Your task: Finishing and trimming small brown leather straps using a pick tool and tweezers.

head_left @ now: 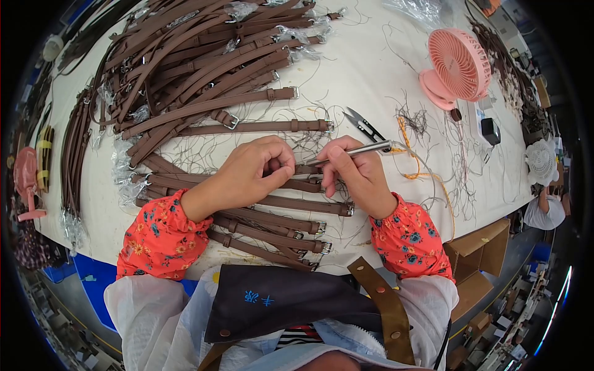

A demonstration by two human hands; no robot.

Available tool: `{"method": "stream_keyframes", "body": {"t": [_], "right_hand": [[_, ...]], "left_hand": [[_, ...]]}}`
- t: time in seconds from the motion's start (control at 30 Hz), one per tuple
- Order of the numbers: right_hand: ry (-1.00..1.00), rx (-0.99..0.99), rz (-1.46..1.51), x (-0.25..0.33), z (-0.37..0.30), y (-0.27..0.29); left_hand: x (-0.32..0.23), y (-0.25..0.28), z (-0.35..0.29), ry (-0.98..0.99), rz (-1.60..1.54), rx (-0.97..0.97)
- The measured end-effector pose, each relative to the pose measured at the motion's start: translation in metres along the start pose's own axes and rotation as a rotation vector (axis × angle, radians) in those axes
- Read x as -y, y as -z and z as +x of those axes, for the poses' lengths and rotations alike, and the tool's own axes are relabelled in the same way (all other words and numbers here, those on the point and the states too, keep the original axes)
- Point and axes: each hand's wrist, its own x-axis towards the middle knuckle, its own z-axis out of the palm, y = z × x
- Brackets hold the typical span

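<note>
My left hand (247,172) is closed in a pinch above a row of brown buckled straps (303,202); whatever its fingertips hold is too small or hidden to make out. Between the thumb and fingers of my right hand (360,179) is a slim metal pen-shaped tool (373,147). It slants down to the left, its tip close to my left fingertips and a short stretch of brown strap (307,169). A pale cord (433,175) trails from the tool's back end. Black-handled thread snips (365,125) lie just beyond my right hand.
A large heap of brown straps (185,74), some in clear plastic, covers the far left. Loose threads (417,122) litter the white tabletop (371,55). A pink fan (458,65) stands far right. An open cardboard box (473,250) sits beyond the right edge.
</note>
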Motion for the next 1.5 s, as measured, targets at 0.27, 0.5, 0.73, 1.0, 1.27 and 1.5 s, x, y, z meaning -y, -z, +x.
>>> {"method": "stream_keyframes", "body": {"t": [0.27,0.5,0.73,1.0,1.27,1.5], "right_hand": [[0.019,-0.059,0.064,-0.001,-0.001,-0.002],[0.02,-0.063,0.043,0.001,-0.001,-0.002],[0.01,-0.084,0.082,0.0,0.0,-0.003],[-0.022,-0.054,0.064,0.004,-0.001,-0.002],[0.009,-0.061,0.1,0.001,-0.001,-0.002],[0.099,-0.079,0.068,-0.001,-0.001,-0.001]], "left_hand": [[0.002,0.0,-0.001,-0.095,0.037,-0.145],[-0.013,-0.006,-0.004,-0.103,0.207,-0.149],[-0.001,-0.011,-0.002,-0.214,0.36,-0.191],[-0.006,-0.015,0.001,-0.259,0.53,-0.239],[-0.005,-0.008,-0.002,-0.184,0.431,-0.17],[-0.009,-0.004,-0.003,-0.136,0.456,-0.127]]}}
